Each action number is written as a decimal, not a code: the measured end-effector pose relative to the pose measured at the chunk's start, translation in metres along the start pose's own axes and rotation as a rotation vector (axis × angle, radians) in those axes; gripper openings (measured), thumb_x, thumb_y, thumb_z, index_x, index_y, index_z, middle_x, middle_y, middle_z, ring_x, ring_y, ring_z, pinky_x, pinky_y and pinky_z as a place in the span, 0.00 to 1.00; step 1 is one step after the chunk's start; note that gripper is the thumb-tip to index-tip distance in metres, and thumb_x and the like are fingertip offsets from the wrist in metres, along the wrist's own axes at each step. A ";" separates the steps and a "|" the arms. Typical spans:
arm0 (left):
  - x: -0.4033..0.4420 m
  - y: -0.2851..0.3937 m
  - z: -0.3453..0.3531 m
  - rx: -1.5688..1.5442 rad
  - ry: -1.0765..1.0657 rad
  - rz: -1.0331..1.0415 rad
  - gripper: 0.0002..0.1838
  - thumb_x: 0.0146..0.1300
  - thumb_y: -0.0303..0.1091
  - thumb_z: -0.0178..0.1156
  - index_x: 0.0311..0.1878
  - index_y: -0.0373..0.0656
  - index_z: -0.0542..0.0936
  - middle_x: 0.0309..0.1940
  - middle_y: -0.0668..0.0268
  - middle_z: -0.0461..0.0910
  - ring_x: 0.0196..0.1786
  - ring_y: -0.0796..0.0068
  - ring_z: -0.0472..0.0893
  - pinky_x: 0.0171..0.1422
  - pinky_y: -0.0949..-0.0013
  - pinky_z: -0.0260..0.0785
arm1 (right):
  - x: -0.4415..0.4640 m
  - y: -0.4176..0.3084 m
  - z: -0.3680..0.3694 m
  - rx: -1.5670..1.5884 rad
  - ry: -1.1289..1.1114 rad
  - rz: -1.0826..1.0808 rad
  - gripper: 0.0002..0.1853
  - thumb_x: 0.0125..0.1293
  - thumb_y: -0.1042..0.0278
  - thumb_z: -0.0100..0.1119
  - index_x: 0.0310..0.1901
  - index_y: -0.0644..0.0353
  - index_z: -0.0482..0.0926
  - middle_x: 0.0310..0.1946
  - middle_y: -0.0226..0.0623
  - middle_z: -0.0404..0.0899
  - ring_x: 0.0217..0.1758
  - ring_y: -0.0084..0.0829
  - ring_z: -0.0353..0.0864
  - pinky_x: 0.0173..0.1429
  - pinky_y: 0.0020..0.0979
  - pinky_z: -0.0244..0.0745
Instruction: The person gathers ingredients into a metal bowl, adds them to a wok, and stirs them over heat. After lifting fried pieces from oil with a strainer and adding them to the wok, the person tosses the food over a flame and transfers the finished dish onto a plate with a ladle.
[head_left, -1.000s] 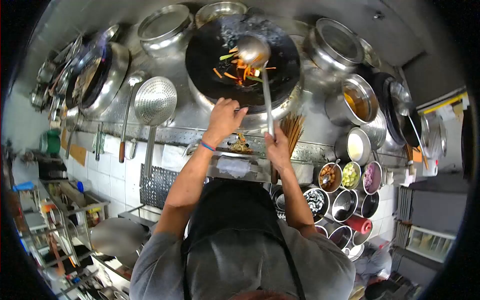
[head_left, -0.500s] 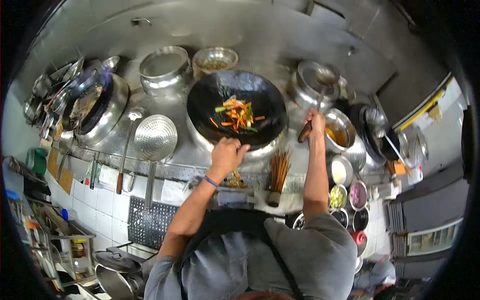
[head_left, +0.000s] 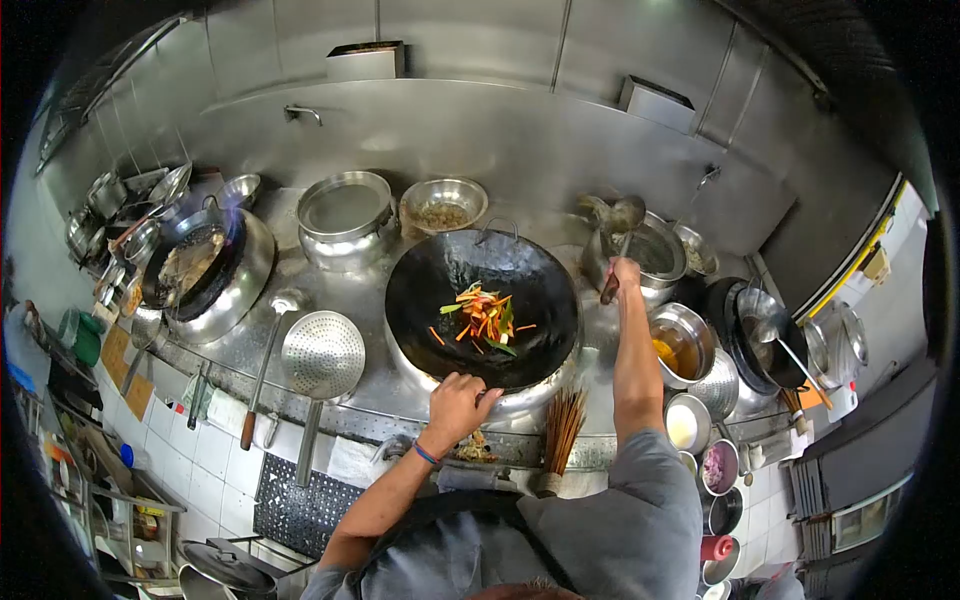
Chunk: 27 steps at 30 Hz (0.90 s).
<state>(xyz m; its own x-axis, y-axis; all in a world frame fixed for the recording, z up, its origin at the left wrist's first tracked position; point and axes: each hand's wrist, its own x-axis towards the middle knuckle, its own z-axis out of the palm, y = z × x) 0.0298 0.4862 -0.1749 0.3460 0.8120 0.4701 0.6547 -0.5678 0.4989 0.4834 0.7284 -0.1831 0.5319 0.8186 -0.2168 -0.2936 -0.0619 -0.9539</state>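
Observation:
My left hand (head_left: 458, 408) is closed on the near rim of a large black wok (head_left: 430, 285); any handle under the fingers is hidden. Cut vegetables (head_left: 485, 318), orange strips with green pieces, lie in the wok's middle. Further right, my right hand (head_left: 625, 272) grips a ladle (head_left: 628, 213) near its wooden handle end. The ladle's bowl is held over the back edge of a round metal pot (head_left: 660, 250). What the bowl contains, I cannot tell.
Left of the wok lie a perforated skimmer (head_left: 323, 355) and another ladle (head_left: 265, 370). A bamboo brush (head_left: 565, 430) stands in front. On the right are a pot of amber liquid (head_left: 682, 345) and several ingredient bowls. Another wok (head_left: 195, 265) sits far left, with bluish flame beside it.
My view has tilted up, so the stove appears lower. The ladle has shifted left and back relative to the pot beneath it. My left hand stays on the wok's rim.

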 end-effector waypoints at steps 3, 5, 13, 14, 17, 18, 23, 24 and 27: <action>-0.001 -0.001 0.001 -0.013 0.010 -0.003 0.19 0.64 0.47 0.68 0.26 0.42 0.80 0.27 0.61 0.80 0.35 0.54 0.79 0.40 0.53 0.73 | -0.013 0.003 -0.012 -0.404 0.183 -0.340 0.04 0.61 0.75 0.52 0.34 0.65 0.76 0.18 0.38 0.72 0.17 0.33 0.74 0.20 0.38 0.69; 0.000 -0.001 0.001 -0.022 0.007 -0.006 0.18 0.64 0.47 0.68 0.27 0.42 0.81 0.27 0.61 0.80 0.35 0.54 0.79 0.40 0.53 0.73 | 0.028 0.027 -0.030 -0.442 0.312 -0.388 0.09 0.60 0.76 0.51 0.40 0.68 0.76 0.20 0.41 0.74 0.18 0.35 0.76 0.21 0.38 0.71; -0.001 -0.003 0.002 -0.048 0.021 0.024 0.19 0.64 0.47 0.68 0.27 0.41 0.80 0.27 0.59 0.79 0.35 0.53 0.78 0.40 0.52 0.72 | 0.087 0.039 -0.030 -0.498 0.359 -0.172 0.07 0.63 0.73 0.53 0.35 0.68 0.79 0.26 0.45 0.81 0.28 0.42 0.82 0.34 0.41 0.77; -0.001 -0.003 0.002 -0.036 0.025 0.017 0.19 0.64 0.47 0.68 0.27 0.41 0.79 0.27 0.59 0.79 0.35 0.53 0.78 0.40 0.52 0.72 | 0.069 0.011 -0.023 -0.124 0.251 -0.041 0.07 0.64 0.75 0.51 0.37 0.68 0.79 0.24 0.42 0.80 0.24 0.40 0.80 0.29 0.41 0.76; -0.001 0.000 0.004 -0.012 0.020 0.011 0.19 0.64 0.46 0.68 0.27 0.41 0.79 0.27 0.59 0.79 0.35 0.52 0.78 0.40 0.52 0.72 | 0.059 -0.002 -0.030 0.024 0.019 -0.025 0.07 0.64 0.78 0.47 0.37 0.66 0.77 0.17 0.36 0.73 0.15 0.32 0.73 0.19 0.37 0.69; -0.001 0.000 0.003 -0.006 0.020 0.012 0.19 0.64 0.46 0.68 0.27 0.41 0.79 0.27 0.59 0.79 0.35 0.52 0.78 0.40 0.52 0.72 | 0.059 0.001 -0.035 -0.203 0.031 -0.096 0.07 0.64 0.77 0.47 0.38 0.67 0.77 0.16 0.36 0.73 0.14 0.31 0.73 0.18 0.36 0.69; 0.000 0.002 0.000 -0.032 0.024 0.020 0.18 0.64 0.46 0.67 0.27 0.41 0.79 0.27 0.59 0.79 0.35 0.53 0.77 0.41 0.52 0.71 | 0.052 0.042 -0.040 -0.477 0.427 -0.573 0.10 0.62 0.74 0.48 0.39 0.69 0.78 0.18 0.41 0.75 0.15 0.35 0.75 0.20 0.40 0.72; -0.001 0.002 0.000 -0.041 0.026 0.021 0.18 0.64 0.46 0.67 0.27 0.41 0.79 0.27 0.59 0.79 0.35 0.53 0.77 0.41 0.52 0.71 | 0.047 0.043 -0.036 -0.480 0.511 -0.545 0.11 0.62 0.74 0.49 0.40 0.71 0.77 0.22 0.42 0.77 0.20 0.38 0.79 0.22 0.43 0.74; -0.001 -0.002 0.003 -0.063 0.049 0.026 0.18 0.64 0.46 0.68 0.27 0.41 0.79 0.27 0.59 0.79 0.36 0.53 0.77 0.41 0.53 0.71 | 0.086 0.043 -0.044 -0.481 0.498 -0.271 0.11 0.61 0.74 0.49 0.40 0.73 0.77 0.25 0.43 0.78 0.25 0.39 0.80 0.25 0.42 0.74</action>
<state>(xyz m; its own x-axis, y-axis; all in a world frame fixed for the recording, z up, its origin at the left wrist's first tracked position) 0.0307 0.4871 -0.1784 0.3281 0.7901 0.5177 0.6017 -0.5973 0.5303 0.5516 0.7710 -0.2520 0.8669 0.4921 0.0799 0.2188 -0.2315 -0.9479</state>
